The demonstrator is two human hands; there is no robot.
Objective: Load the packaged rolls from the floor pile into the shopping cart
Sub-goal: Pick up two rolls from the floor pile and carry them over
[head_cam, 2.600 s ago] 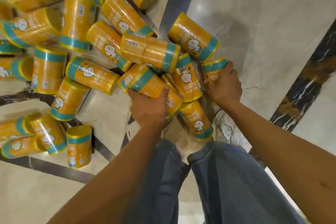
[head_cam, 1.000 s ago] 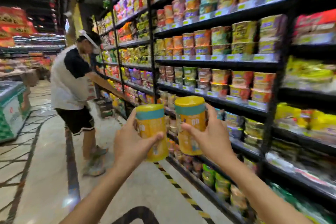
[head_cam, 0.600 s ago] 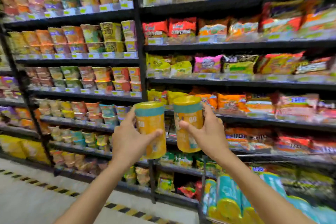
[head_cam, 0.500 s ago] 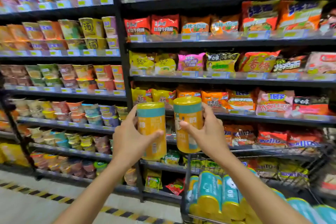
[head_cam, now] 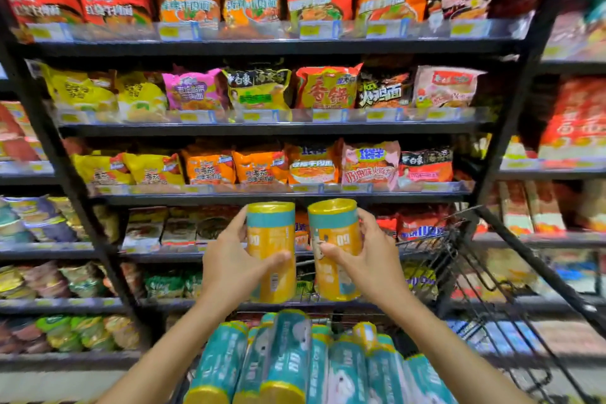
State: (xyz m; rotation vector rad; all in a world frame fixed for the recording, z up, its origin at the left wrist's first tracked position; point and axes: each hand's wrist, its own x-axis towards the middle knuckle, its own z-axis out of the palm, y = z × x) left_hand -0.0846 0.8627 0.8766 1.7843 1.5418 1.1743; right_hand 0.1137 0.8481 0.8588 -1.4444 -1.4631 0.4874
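Observation:
My left hand grips a yellow packaged roll with a teal band, held upright at chest height. My right hand grips a second such roll beside it, also upright; the two rolls are a small gap apart. Both hang above the black wire shopping cart, whose basket opens below and to the right. Several teal and yellow rolls lie packed in the cart under my forearms. The floor pile is out of view.
Black store shelves stocked with instant noodle packets fill the view right behind the cart. A slanted black upright stands at left. The cart's dark handle bar slants down the right side.
I rose from the floor pile with one roll in each hand and turned right, past a person in the aisle. The cart has come into view below and both rolls now hang over it.

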